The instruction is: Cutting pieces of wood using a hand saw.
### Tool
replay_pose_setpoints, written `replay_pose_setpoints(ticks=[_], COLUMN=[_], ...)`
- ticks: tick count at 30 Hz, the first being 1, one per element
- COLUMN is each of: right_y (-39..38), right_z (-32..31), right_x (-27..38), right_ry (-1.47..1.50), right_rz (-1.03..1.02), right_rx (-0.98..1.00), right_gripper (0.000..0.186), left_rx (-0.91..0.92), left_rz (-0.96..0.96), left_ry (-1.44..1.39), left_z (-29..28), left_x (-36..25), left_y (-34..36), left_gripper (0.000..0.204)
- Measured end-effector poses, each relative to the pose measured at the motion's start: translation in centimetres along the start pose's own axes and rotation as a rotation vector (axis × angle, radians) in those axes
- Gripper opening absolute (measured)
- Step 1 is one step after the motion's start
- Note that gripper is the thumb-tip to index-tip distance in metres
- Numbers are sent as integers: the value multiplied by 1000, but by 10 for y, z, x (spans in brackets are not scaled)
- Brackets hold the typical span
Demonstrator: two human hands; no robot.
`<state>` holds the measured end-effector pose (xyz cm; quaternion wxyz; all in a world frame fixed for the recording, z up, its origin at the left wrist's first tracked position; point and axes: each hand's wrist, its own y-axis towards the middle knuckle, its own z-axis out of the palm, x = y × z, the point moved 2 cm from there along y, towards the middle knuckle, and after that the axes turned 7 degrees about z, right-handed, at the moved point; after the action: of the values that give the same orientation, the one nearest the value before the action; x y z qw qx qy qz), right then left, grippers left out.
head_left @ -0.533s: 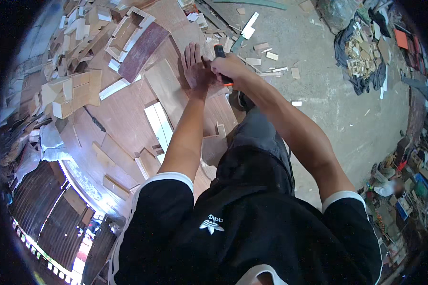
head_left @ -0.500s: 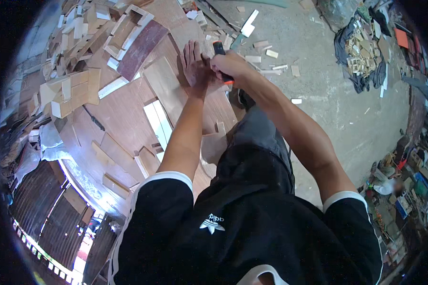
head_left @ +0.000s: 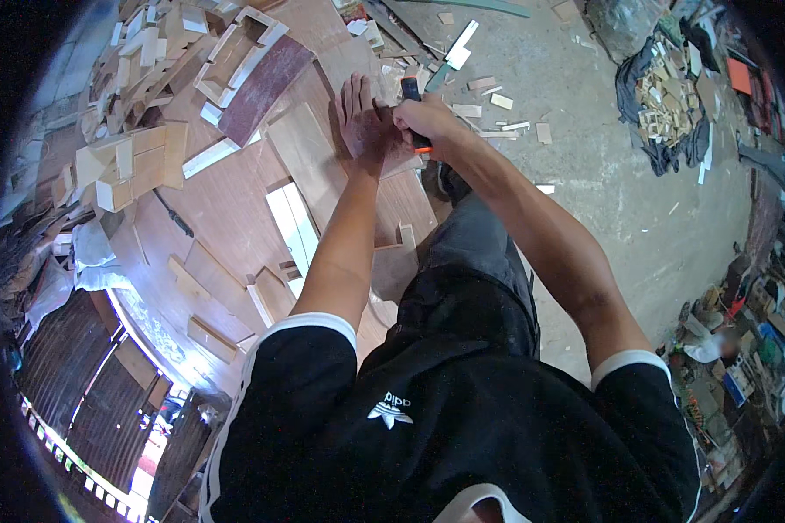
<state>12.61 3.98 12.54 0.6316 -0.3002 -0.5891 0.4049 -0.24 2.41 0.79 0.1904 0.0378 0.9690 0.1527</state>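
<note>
Two hands at work on a wooden board, one pressing flat, one gripping a tool.

The left hand (head_left: pixel 364 122) lies palm-down on the wooden board (head_left: pixel 310 161), fingers straight and slightly spread, pointing away. Just beside its fingers, the right hand (head_left: pixel 427 122) has its fingers curled tight around a black tool with an orange tip (head_left: pixel 412 105), the handle sticking out above the knuckles. Wood offcuts (head_left: pixel 148 166) lie well beyond the left fingers.
</note>
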Motion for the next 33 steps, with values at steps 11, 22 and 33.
replay_pose_setpoints(ticks=[11, 22, 33], right_y=[-2, 16, 16], right_z=[-1, -17, -10], right_x=[-2, -20, -13], right_ry=[5, -72, -46], right_rz=[-33, -28, -51], right_rx=[24, -26, -106], right_gripper=[8, 22, 9], left_rx=[8, 25, -12], left_rz=[-7, -4, 1], left_ry=[-65, -41, -63], left_z=[-7, -8, 5], left_x=[-1, -23, -13], left_y=[-7, 7, 7], left_gripper=[53, 53, 52])
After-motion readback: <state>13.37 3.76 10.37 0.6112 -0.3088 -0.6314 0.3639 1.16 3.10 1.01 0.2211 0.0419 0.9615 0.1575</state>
